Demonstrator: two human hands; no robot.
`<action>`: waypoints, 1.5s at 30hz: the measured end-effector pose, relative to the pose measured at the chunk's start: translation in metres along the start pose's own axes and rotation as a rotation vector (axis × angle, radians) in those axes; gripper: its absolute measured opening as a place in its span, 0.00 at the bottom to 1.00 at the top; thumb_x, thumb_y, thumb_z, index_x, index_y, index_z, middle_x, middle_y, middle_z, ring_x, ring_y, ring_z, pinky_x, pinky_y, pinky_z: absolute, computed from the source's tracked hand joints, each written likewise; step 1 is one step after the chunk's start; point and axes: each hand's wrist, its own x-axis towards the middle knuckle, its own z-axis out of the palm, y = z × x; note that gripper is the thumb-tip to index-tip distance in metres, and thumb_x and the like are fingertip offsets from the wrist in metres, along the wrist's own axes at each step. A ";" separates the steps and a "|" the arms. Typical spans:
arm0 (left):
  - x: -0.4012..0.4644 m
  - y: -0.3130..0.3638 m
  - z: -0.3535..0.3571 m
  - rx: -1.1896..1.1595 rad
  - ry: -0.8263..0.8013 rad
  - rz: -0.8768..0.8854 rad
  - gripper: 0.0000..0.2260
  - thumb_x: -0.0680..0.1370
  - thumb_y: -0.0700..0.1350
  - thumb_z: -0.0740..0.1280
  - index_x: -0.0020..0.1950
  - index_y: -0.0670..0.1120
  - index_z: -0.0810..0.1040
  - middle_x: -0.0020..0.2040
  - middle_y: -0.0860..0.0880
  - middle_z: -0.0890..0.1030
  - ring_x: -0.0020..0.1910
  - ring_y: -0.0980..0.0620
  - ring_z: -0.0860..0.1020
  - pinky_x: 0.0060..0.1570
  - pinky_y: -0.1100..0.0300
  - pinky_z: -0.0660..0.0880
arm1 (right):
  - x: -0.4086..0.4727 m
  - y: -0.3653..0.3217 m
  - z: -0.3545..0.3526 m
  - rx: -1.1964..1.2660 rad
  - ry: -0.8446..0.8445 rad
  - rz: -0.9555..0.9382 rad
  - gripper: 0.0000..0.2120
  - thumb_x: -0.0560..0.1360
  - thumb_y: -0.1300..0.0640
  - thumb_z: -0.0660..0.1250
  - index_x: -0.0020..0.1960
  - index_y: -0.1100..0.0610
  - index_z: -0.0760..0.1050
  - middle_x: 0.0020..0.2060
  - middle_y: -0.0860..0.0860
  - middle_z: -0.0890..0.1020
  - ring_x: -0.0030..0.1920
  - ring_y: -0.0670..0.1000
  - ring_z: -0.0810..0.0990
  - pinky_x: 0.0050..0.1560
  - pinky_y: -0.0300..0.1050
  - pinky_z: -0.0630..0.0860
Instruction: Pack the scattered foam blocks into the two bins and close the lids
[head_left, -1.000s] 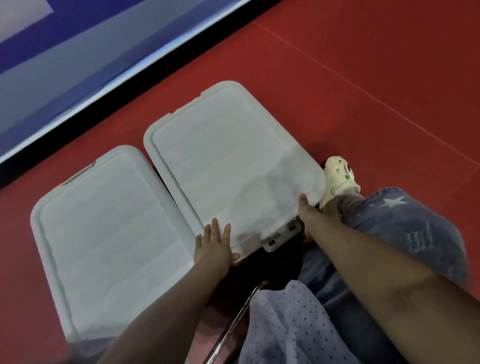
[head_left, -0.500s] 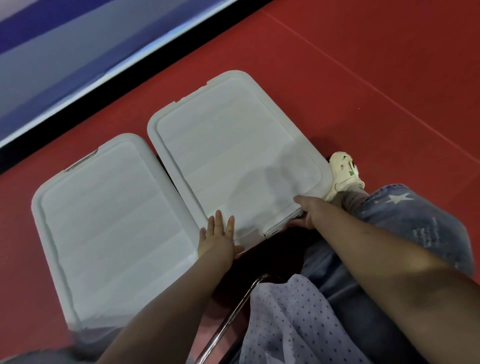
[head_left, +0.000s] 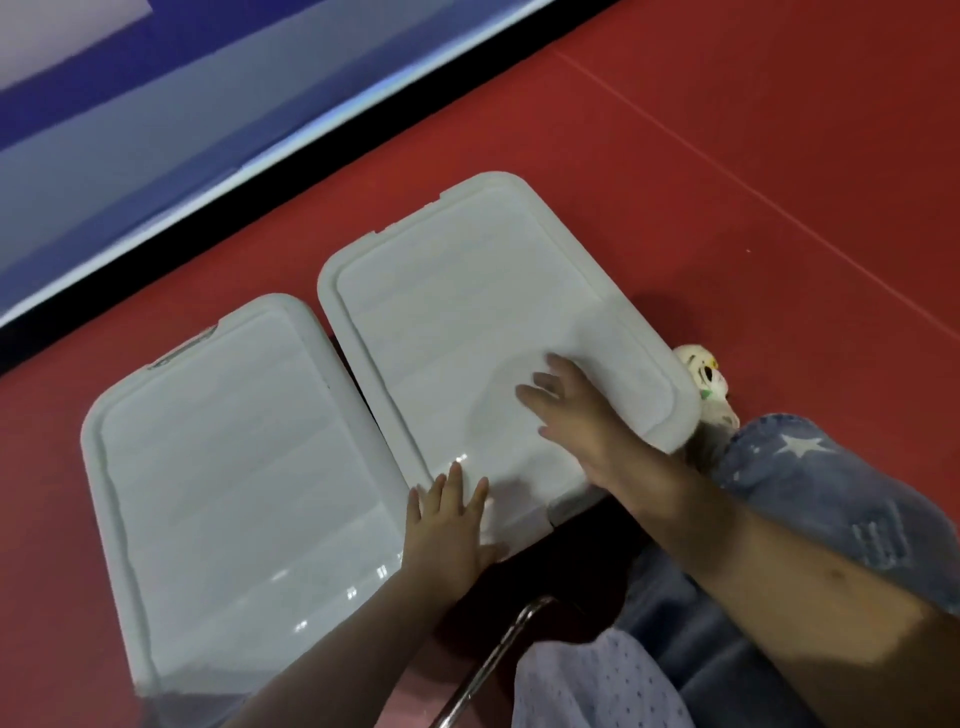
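Two white plastic bins stand side by side on the red floor, both with their lids down. The left bin's lid (head_left: 234, 457) has a grey latch at its far edge. On the right bin's lid (head_left: 467, 312), my left hand (head_left: 452, 514) lies flat with straight fingers at the near left corner. My right hand (head_left: 576, 410) rests palm down with spread fingers on the lid's near right part. No foam blocks are in view.
My knee in star-printed jeans (head_left: 810, 478) and a cream shoe (head_left: 709, 379) sit right of the bins. A metal chair leg (head_left: 498, 660) is near the bottom. A blue and white wall (head_left: 156, 130) with a black base strip runs behind.
My right hand left the latch at the near edge of the right lid and moved up onto the lid's top. The latch now lies folded down. My left hand stayed put.
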 end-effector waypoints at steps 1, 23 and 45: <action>0.004 -0.007 -0.007 -0.017 0.047 0.063 0.28 0.76 0.64 0.57 0.75 0.57 0.63 0.77 0.43 0.57 0.74 0.40 0.60 0.71 0.40 0.54 | 0.007 -0.012 0.006 -0.164 -0.072 -0.108 0.28 0.76 0.51 0.66 0.73 0.45 0.60 0.65 0.48 0.72 0.61 0.47 0.72 0.60 0.43 0.70; 0.369 -0.216 -0.254 -0.680 -0.264 -0.412 0.56 0.47 0.79 0.70 0.71 0.54 0.69 0.69 0.53 0.72 0.69 0.48 0.70 0.69 0.49 0.65 | 0.174 -0.028 -0.027 -1.308 0.039 -0.446 0.32 0.59 0.50 0.80 0.61 0.56 0.77 0.65 0.62 0.73 0.58 0.66 0.76 0.41 0.62 0.78; 0.282 -0.133 -0.228 -0.187 0.193 -0.357 0.27 0.81 0.58 0.55 0.78 0.49 0.56 0.78 0.50 0.57 0.77 0.47 0.54 0.69 0.32 0.40 | 0.174 -0.016 -0.006 -1.404 0.069 -0.369 0.40 0.66 0.46 0.74 0.73 0.52 0.60 0.74 0.62 0.53 0.72 0.66 0.55 0.64 0.70 0.64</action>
